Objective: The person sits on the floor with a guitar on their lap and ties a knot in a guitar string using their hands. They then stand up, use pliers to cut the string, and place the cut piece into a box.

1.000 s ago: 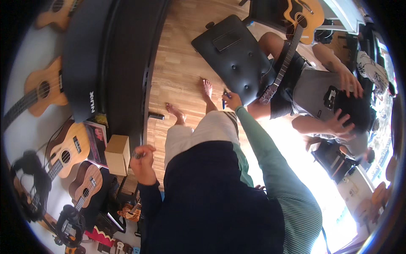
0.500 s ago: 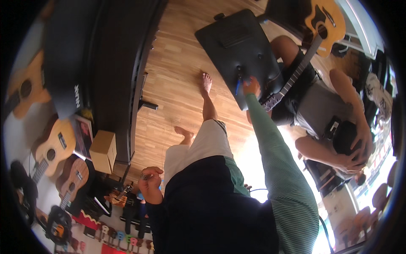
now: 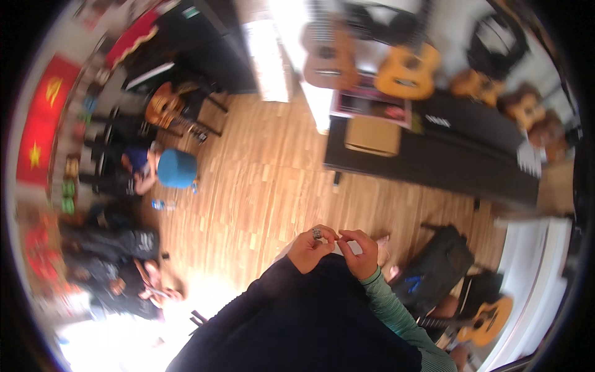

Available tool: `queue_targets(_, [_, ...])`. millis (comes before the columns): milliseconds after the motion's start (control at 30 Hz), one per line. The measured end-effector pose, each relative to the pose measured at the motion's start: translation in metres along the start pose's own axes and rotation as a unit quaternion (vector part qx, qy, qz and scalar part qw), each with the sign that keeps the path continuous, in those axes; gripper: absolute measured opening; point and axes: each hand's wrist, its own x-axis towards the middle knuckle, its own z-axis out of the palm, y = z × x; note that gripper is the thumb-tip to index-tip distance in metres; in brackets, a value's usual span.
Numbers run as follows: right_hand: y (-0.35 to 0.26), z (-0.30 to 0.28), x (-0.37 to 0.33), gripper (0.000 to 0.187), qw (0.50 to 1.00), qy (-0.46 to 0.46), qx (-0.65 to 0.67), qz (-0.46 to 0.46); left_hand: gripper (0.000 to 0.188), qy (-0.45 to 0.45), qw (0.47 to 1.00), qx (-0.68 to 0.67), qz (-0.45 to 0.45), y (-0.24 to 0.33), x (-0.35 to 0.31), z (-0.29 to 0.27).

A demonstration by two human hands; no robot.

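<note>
My left hand point(image 3: 310, 250), with a ring on a finger and a dark sleeve, is held in front of my torso. My right hand point(image 3: 362, 253), in a green striped sleeve, meets it there. Thumbs and fingers are curled in a pinch, and the fingertips come close together. Anything between them is too small to make out. To the right of my hands lies a black case point(image 3: 447, 255), with a blurred blue object point(image 3: 412, 284) on it. An acoustic guitar point(image 3: 486, 322) is beyond the case at the lower right.
A dark piano-like cabinet point(image 3: 434, 164) bears a cardboard box point(image 3: 372, 137), with guitars point(image 3: 409, 71) behind it. At the left are a blue stool point(image 3: 177, 168), a guitar point(image 3: 164, 106) by a dark stand, and people point(image 3: 139, 177). The floor point(image 3: 248, 173) is wooden.
My view has swung round toward the room. My right hand has left the blue object on the black case and come to my left hand, before my torso.
</note>
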Motion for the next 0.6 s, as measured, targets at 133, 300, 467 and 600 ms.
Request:
queue_targets(133, [-0.055, 0.129, 0.012, 0.012, 0.986, -0.146, 0.023, -0.079, 0.005, 0.121, 0.990, -0.062, 0.042, -0.011, -0.079, -0.108])
queue_targets(300, [-0.117, 0.252, 0.021, 0.011, 0.934, -0.320, 0.005, -0.158, 0.006, 0.227, 0.961, -0.124, 0.099, 0.007, -0.165, -0.211])
queue_targets(467, [-0.145, 0.356, 0.042, 0.012, 0.873, -0.419, -0.018, -0.249, 0.001, 0.297, 0.928, -0.222, 0.043, 0.000, -0.211, -0.293])
queue_targets(600, [-0.154, 0.439, 0.055, 0.015, 0.821, -0.513, 0.033, -0.249, 0.002, 0.374, 0.893, -0.226, 0.112, -0.012, -0.231, -0.351])
